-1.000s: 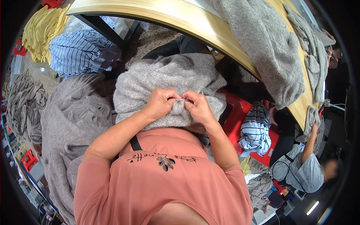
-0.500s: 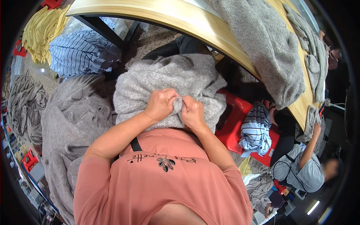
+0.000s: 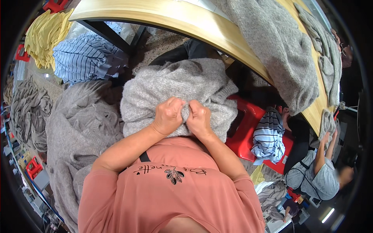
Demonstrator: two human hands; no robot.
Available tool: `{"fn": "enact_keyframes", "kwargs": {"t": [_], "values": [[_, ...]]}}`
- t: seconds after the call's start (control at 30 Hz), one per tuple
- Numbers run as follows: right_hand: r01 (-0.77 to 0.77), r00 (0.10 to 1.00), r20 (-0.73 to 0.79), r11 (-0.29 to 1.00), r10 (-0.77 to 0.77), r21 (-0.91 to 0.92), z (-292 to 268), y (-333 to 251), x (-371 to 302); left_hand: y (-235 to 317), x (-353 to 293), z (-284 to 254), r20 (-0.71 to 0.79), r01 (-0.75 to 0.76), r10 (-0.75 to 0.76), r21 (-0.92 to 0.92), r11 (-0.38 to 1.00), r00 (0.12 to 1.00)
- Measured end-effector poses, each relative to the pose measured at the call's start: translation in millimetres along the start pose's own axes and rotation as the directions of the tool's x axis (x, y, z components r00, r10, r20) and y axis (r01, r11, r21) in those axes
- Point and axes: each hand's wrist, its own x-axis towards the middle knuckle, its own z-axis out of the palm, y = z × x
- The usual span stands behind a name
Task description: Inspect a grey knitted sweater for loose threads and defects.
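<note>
A grey knitted garment (image 3: 175,79) lies bunched across my lap, its ribbed edge showing at the right. My left hand (image 3: 169,115) is closed on a fold of the knit near its front middle. Close beside it, my right hand (image 3: 198,118) pinches the same fabric, with a small gap between the two fists. The fingertips are turned in and partly hidden, so the exact bit of knit they grip cannot be made out.
A wooden table (image 3: 163,17) curves ahead, with grey knitwear (image 3: 272,50) on its right part. A grey knit heap (image 3: 81,132) lies at my left, beyond it blue striped cloth (image 3: 83,56) and yellow cloth (image 3: 44,37). Right: a red stool (image 3: 244,128), striped cloth (image 3: 269,136), a co-worker (image 3: 314,173).
My hands stay on the knit, and the fold between them shows less. The whole view has shifted slightly. At the right, both of the co-worker's arms now reach up to grey cloth.
</note>
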Motion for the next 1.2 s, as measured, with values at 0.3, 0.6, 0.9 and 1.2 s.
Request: {"fn": "enact_keyframes", "kwargs": {"t": [0.3, 0.6, 0.9, 1.2], "values": [[0.234, 0.969, -0.041, 0.957, -0.244, -0.171, -3, 6, 1, -1, 0, 8, -0.055, 0.128, -0.14, -0.172, 0.977, 0.989], [0.339, 0.941, 0.015, 0.937, -0.339, -0.082, -9, 4, 6, -1, -1, -7, -0.084, 0.163, -0.186, -0.223, 0.961, 0.979], [0.215, 0.973, -0.07, 0.975, -0.218, -0.05, 0, 7, -3, -13, 2, 5, -0.001, -0.076, 0.077, -0.138, 0.987, 0.997], [0.112, 0.992, -0.068, 0.988, -0.105, 0.109, -7, 2, -7, -13, 2, 10, -0.042, -0.149, 0.147, -0.064, 0.987, 0.988]]}}
